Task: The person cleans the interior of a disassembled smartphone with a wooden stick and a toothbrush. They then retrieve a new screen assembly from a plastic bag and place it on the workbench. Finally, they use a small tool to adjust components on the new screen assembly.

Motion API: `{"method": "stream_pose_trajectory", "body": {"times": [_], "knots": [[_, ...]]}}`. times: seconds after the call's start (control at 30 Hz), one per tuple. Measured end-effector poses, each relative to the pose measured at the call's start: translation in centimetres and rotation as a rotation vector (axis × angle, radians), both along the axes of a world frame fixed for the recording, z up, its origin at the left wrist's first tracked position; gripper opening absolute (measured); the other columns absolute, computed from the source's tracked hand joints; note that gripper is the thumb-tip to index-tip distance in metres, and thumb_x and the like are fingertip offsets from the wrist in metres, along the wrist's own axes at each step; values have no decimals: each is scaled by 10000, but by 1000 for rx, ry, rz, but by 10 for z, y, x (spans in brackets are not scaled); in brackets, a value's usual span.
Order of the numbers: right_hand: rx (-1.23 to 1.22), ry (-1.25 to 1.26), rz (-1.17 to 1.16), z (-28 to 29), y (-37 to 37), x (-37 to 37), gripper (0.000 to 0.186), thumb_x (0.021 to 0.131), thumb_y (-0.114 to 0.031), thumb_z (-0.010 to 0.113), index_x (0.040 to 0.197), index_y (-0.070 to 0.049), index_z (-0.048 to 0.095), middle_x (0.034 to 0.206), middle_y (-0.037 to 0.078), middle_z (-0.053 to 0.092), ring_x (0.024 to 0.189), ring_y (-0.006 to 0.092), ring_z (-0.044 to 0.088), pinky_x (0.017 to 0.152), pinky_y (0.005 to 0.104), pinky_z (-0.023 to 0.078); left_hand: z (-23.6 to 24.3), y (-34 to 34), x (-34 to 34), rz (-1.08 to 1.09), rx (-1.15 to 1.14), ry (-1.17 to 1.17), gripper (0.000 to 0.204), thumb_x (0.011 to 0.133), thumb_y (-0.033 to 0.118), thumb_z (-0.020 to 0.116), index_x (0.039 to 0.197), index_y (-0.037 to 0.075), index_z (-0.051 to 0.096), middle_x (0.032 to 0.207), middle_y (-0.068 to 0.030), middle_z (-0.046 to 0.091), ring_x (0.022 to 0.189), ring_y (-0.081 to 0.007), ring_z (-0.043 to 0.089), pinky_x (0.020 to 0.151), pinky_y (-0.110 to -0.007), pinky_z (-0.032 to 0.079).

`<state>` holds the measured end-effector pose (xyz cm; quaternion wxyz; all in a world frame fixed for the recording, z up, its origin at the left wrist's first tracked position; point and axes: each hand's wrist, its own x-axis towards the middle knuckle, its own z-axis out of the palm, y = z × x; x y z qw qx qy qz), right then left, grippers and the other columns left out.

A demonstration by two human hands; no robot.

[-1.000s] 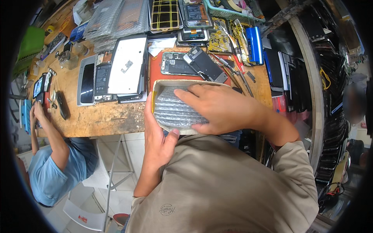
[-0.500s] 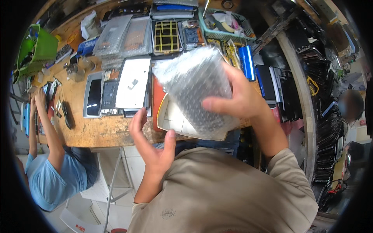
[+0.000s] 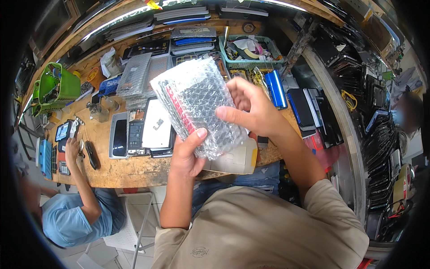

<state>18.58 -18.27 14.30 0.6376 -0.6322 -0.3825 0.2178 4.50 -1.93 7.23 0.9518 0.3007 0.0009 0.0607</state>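
Observation:
In front of my chest I hold a stack of flat items in clear bubble wrap (image 3: 204,103), with a red strip along its left side. My left hand (image 3: 185,157) is closed on its lower left edge, thumb on top. At the right edge my right hand (image 3: 253,110) grips it too, thumb pressed on the upper face. What is inside the wrap cannot be made out clearly. Below the bundle, a shallow white cardboard box (image 3: 235,160) with a yellow edge sits at the bench's near edge, partly hidden.
On the wooden bench (image 3: 143,172) lie a white tablet panel (image 3: 157,123), a grey-framed device (image 3: 118,134), a black tool (image 3: 92,155) and bubble-wrapped sheets (image 3: 133,76). Behind stands a mint basket (image 3: 230,62). A blue-shirted co-worker (image 3: 74,219) works at left; stacked devices (image 3: 378,166) fill the right shelf.
My left hand, apart from the bundle before, has come up and taken hold of its lower left edge. The bundle has shifted left and turned, showing its red strip. The co-worker's arm has moved.

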Motion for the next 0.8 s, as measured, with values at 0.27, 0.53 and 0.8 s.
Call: {"method": "stream_pose_trajectory", "body": {"times": [0.27, 0.53, 0.8], "knots": [[33, 158, 86, -18, -7, 3, 216, 1047, -55, 767, 1219, 40, 677, 1122, 80, 779, 998, 91, 735, 870, 256, 596, -1, 4, -1, 140, 107, 44, 681, 983, 143, 789, 1565, -15, 472, 1426, -170, 660, 1286, -292, 694, 1057, -458, 625], [38, 37, -79, -21, -19, 3, 160, 1067, -63, 739, 1189, 22, 679, 1020, 31, 754, 892, 55, 692, 782, 242, 561, 4, 2, -5, 215, 236, 97, 683, 980, 148, 783, 1559, -31, 467, 1403, -195, 664, 1214, -304, 728, 953, -451, 661], [87, 307, -474, -64, -75, 77, 184, 1138, -123, 595, 1272, -3, 631, 1109, 95, 773, 988, 146, 761, 888, 300, 613, 39, 48, -40, 110, 1375, 6, 590, 786, 29, 832, 1352, -36, 680, 1155, -180, 792, 1035, -340, 798, 847, -399, 640]]}}
